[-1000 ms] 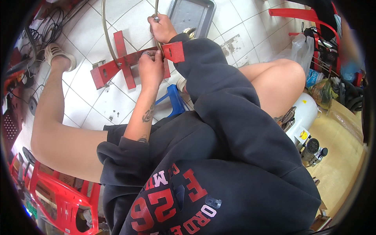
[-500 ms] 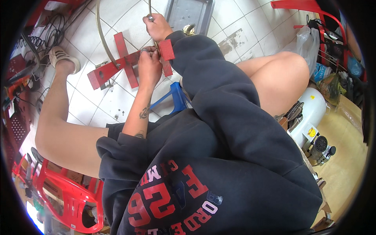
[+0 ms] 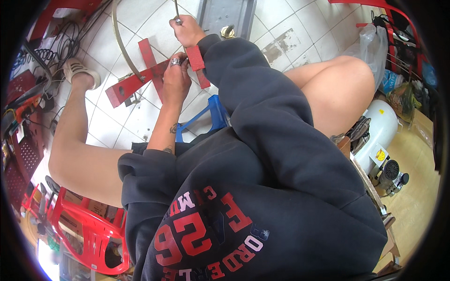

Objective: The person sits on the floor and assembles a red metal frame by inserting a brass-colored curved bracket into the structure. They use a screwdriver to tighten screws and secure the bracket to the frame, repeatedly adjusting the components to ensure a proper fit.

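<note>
The left hand [image 3: 176,75], fingers curled, rests on the red frame [image 3: 140,77]; at one o'clock, the right hand [image 3: 187,30] fists a thin rod [image 3: 176,9].

The thin metal rod [image 3: 176,9] gripped in the right hand [image 3: 187,30] runs out past the top edge, so its upper length cannot be seen; the curved brass-coloured strip [image 3: 123,47] is likewise cut off at the top; the grey metal tray [image 3: 227,16] shows only its lower part; the left hand [image 3: 176,77] covers the middle of the red metal frame [image 3: 140,79], so what its fingertips press on cannot be told; the dark sweatshirt sleeve [image 3: 243,93] hides the frame's right end and most of the blue stool [image 3: 206,119]; the heap of cables [image 3: 56,44] and tools at the left rim is bent and too small to tell apart.
</note>
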Motion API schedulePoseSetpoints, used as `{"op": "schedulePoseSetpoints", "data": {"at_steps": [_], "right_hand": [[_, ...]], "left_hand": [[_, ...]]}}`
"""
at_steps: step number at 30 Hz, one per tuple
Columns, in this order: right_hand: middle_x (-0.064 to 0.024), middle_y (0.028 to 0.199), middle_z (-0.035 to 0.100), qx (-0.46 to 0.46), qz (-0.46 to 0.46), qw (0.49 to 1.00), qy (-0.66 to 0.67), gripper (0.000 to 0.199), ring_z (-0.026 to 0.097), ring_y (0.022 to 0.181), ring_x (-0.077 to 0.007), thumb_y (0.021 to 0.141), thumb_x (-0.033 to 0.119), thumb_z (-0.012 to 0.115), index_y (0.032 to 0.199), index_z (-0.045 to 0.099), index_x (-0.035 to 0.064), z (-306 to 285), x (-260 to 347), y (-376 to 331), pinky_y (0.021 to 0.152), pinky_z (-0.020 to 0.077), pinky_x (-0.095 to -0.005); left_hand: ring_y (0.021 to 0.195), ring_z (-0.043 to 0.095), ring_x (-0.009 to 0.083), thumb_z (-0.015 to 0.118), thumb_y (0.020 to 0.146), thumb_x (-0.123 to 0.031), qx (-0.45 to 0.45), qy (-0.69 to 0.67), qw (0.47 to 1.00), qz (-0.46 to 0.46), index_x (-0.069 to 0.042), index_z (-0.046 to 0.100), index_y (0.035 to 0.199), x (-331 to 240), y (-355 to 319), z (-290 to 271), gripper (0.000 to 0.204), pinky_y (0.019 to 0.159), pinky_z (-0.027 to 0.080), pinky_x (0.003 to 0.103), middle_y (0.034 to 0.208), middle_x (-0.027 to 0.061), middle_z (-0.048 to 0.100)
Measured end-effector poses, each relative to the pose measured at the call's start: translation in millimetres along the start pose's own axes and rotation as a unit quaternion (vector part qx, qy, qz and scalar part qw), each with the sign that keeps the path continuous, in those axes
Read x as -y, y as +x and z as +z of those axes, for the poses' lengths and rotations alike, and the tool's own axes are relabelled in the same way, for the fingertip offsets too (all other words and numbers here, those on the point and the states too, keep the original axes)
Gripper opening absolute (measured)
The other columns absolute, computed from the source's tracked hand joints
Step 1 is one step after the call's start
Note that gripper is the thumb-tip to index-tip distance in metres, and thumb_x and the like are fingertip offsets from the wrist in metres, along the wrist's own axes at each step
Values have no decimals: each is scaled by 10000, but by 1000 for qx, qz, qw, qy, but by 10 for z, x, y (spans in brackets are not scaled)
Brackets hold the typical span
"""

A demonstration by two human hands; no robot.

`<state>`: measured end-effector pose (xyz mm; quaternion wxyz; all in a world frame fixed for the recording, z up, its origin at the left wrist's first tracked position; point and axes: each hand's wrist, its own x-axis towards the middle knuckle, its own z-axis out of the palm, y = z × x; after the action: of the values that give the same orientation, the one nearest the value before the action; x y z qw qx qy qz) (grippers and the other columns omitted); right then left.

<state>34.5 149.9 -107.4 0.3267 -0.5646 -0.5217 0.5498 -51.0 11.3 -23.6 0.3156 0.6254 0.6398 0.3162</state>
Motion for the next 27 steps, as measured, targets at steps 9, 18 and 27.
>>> {"op": "schedulePoseSetpoints", "data": {"at_steps": [9,18,27], "right_hand": [[-219,727,641,6,-12,1000,-3,363,615,682,-326,896,301,563,827,627,-49,-9,22,-12,681,472,-403],[-229,763,653,-2,-6,1000,-14,361,631,731,-367,891,316,565,839,634,-34,3,35,-33,709,482,-420],[-208,733,644,5,-7,1000,-11,358,618,693,-317,898,309,564,850,640,-38,-32,82,-44,695,476,-400]], "left_hand": [[710,634,385,412,1013,-392,45,-77,967,-239,68,627,843,-5,97,77,536,723,489,470,784,258,655],[815,608,505,397,1029,-357,-16,20,991,-129,79,613,758,59,57,241,557,744,437,562,788,330,619],[821,580,500,401,1043,-202,-39,24,999,-18,26,575,911,-50,25,193,316,689,442,524,841,289,619]]}}
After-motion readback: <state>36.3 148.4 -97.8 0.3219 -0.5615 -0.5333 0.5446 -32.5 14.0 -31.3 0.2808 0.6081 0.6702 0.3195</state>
